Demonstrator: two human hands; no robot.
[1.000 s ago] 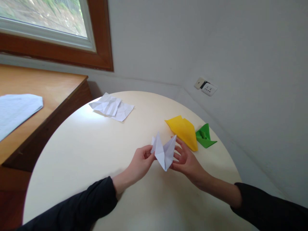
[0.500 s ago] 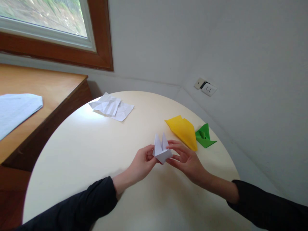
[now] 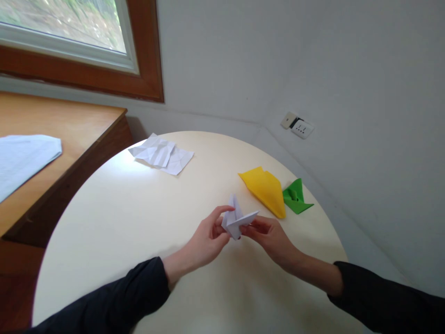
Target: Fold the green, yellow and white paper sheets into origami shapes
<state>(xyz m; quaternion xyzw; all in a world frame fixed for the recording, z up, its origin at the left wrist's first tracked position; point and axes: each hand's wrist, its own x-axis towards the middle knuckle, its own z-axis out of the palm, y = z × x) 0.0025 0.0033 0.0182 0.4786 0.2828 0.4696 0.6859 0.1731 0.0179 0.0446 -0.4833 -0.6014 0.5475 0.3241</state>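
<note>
Above the table, both my hands hold a small piece of white folded paper point(image 3: 233, 226) with pointed flaps. My left hand point(image 3: 209, 234) is closed on its left side, the index finger lying over the top and the thumb below. On the other side, my right hand point(image 3: 267, 234) pinches a flap that sticks out to the right. Just beyond the right hand lies a yellow folded paper point(image 3: 266, 190), and a green folded paper piece point(image 3: 296, 197) touches or nearly touches its right edge.
The round cream table point(image 3: 114, 222) stands by the wall. Creased white paper sheets point(image 3: 163, 155) lie near its far left edge. A wooden desk point(image 3: 79, 120) at left holds a folded light-blue cloth point(image 3: 28, 157). A wall socket point(image 3: 302, 129) is at the back right.
One flap of the white folded paper now points out to the right. My left index finger has moved over its top, and my right fingers have closed onto the flap.
</note>
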